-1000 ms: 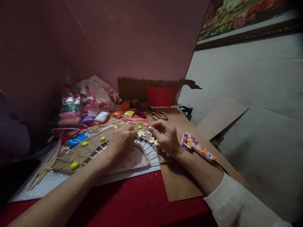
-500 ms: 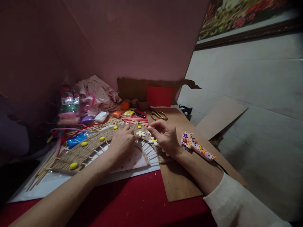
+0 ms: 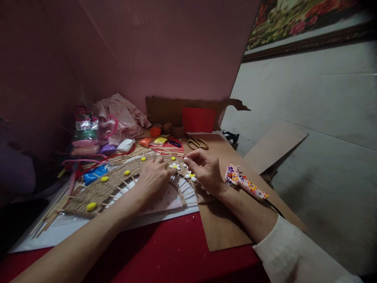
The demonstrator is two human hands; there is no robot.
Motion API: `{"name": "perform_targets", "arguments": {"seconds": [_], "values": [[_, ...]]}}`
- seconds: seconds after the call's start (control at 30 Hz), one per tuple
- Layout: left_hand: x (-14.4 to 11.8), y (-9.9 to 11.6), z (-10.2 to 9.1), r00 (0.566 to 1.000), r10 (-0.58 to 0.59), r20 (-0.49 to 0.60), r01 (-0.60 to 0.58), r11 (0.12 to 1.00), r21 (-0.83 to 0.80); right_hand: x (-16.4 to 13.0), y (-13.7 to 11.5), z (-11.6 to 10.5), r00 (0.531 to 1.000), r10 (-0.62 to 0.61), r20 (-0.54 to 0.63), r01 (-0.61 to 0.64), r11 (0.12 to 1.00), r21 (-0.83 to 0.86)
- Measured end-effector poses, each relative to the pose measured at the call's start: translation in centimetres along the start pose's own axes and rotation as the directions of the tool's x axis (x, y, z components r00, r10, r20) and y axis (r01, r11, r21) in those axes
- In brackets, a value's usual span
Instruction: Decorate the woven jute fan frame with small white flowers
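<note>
1. A big arch (image 3: 112,184) made of rough brown string lies flat on a white sheet (image 3: 59,232). Thin wooden sticks poke out under the arch like spokes.
2. The left hand (image 3: 151,179) rests palm down on the top of the arch. Its fingers are close together and press flat on the string. It holds nothing.
3. A small white flower (image 3: 175,166) with a yellow middle sits on the arch, just beside the left fingertips.
4. The right hand (image 3: 206,171) is at the right end of the arch. Its fingers are curled, and the thumb and first finger nearly meet. I cannot tell if they pinch anything.
5. Smooth yellow beads (image 3: 91,206), shaped like little eggs, dot the arch on its left side.
6. A bumpy stick toy with bright dots (image 3: 246,184) lies to the right of the arch, on brown cardboard (image 3: 224,232).
7. Gold scissors (image 3: 197,143) lie behind the arch.
8. Soft packs of coloured clay (image 3: 94,175) sit to the left of the arch.
</note>
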State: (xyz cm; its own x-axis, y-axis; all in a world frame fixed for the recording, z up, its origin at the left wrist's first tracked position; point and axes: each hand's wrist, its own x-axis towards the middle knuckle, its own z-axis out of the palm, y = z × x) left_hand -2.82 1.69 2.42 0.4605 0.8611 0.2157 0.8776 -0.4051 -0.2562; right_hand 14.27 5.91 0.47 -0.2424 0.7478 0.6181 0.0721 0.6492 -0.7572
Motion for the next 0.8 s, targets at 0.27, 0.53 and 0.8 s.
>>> {"name": "perform_targets", "arguments": {"seconds": [0.27, 0.53, 0.8], "values": [[-0.16, -0.76, -0.05, 0.993, -0.098, -0.065, 0.097, 0.995, -0.022, -0.05, 0.14, 0.0, 1.0, -0.003, 0.001, 0.003, 1.0, -0.006], [-0.14, -0.43, 0.68, 0.997, -0.067, -0.036, 0.064, 0.996, -0.065, -0.04, 0.09, -0.01, 1.0, 0.0, 0.002, 0.0, 1.0, 0.007], [-0.22, -0.82, 0.48, 0.995, -0.062, -0.081, 0.056, 0.996, -0.071, -0.06, 0.05, 0.05, 1.0, -0.001, -0.01, 0.001, 1.0, 0.003]]}}
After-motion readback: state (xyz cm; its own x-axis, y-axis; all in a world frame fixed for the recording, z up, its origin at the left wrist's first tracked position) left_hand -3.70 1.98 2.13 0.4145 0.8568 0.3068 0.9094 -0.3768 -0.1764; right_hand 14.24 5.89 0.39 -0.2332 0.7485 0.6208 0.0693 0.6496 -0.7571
